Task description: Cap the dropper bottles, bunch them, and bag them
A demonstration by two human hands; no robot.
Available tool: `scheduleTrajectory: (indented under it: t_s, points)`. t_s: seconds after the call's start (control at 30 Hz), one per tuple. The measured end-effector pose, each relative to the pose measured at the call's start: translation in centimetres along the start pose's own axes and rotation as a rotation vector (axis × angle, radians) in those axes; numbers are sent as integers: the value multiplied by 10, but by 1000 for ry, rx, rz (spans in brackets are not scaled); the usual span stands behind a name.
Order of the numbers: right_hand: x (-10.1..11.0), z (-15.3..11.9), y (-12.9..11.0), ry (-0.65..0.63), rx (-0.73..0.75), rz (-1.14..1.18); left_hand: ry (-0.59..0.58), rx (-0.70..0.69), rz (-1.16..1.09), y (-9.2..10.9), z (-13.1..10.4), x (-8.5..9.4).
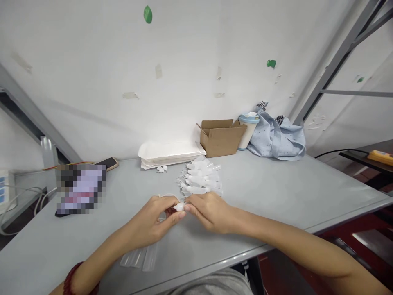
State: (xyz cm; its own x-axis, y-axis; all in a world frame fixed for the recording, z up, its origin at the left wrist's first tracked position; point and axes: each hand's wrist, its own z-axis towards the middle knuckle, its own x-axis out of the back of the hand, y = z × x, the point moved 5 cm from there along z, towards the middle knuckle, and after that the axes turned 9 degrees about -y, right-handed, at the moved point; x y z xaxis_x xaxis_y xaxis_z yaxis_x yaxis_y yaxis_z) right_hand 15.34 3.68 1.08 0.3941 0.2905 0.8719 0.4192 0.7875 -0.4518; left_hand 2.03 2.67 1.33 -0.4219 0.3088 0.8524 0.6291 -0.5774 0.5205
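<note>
A small white piece (179, 207) is pinched between the fingertips of my left hand (156, 217), over the middle of the grey table (245, 184). My right hand (213, 211) meets it from the right, its thumb and fingers closed at the piece's right end. What else the right fingers may hold is hidden. Just beyond my hands lies a pile of white, partly clear tube-like items (201, 177) with thin cords at their left ends. Several clear plastic tubes (139, 258) lie near the front edge, below my left forearm.
Small white pieces (161, 169) lie before a white stack (170, 153) at the wall. An open cardboard box (222, 141), a lidded cup (247, 133) and a blue cloth bag (278, 137) stand right of it. A phone (109, 163) and a blurred item (81, 190) lie left.
</note>
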Motion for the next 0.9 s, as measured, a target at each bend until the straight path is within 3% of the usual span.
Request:
scheduleTrajectory:
  t_s: [0.2,0.37,0.5,0.6,0.7,0.8,0.9]
  points:
    - [1,-3,-6,160,168,-344,-76,57,-118,3,1,1]
    - [4,-5,-8,326,256,-458,-37,42,-297,2,1,6]
    - [4,-5,-8,315,245,-419,0,36,-366,2,-1,4]
    - [9,-4,-8,176,175,-104,58,14,-248,7,-2,3]
    - [12,0,-2,-5,52,419,134,-63,-83,15,-4,2]
    - [2,2,9,-209,-108,945,169,-170,24,21,-5,-1]
    - [-10,2,18,-346,-202,1210,179,-255,83,23,-6,-5]
